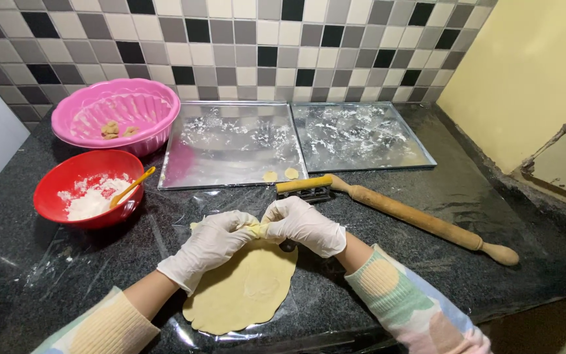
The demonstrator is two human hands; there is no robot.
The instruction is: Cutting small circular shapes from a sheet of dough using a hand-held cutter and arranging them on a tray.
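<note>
Dough sheet (pixel 244 285), rolled flat, lies on clear plastic film (pixel 165 229) on the dark surface (pixel 427 196), right under your hands. Your left hand (pixel 209 246) and right hand (pixel 304 224), both gloved, pinch shut on the sheet's far edge, fingertips meeting. Rolling pin (pixel 420 219) lies just beyond, to the right. Two floured metal trays (pixel 230 141) sit behind; red bowl (pixel 67 174) of flour and pink bowl (pixel 158 108) stand left.

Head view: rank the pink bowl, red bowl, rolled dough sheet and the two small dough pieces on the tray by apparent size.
1. Pink bowl and rolled dough sheet: look alike; the dough is nearer, so unranked.
2. Red bowl.
3. Small dough pieces.
</note>
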